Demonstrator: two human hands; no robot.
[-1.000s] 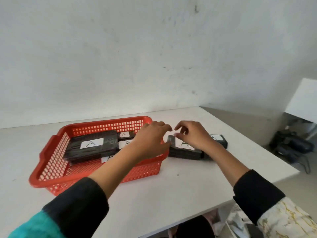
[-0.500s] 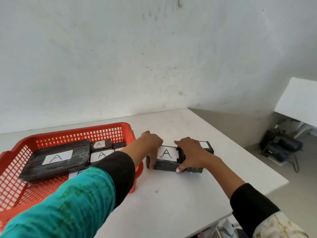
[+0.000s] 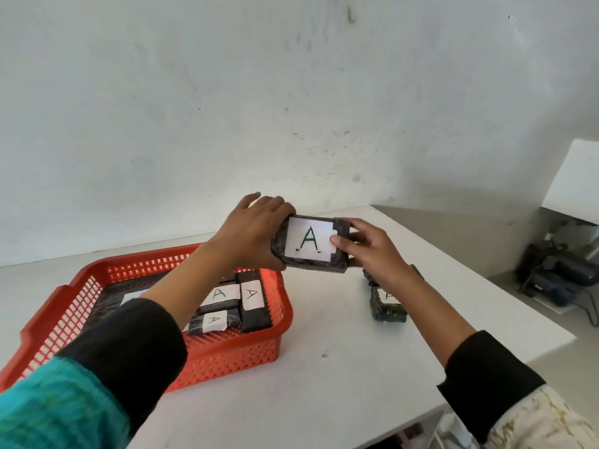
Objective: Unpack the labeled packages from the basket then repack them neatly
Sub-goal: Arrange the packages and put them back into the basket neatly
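Red basket (image 3: 227, 358) holds black packages (image 3: 251, 299) (each labeled A).

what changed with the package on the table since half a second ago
Both hands, left hand and right hand, have lifted the labeled package off the table and hold it up by its ends, label facing the camera. The second package stays on the table; those in the red basket look unchanged.

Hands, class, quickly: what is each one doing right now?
Left hand: closed on the left end of the raised package labeled A.
Right hand: closed on that package's right end.
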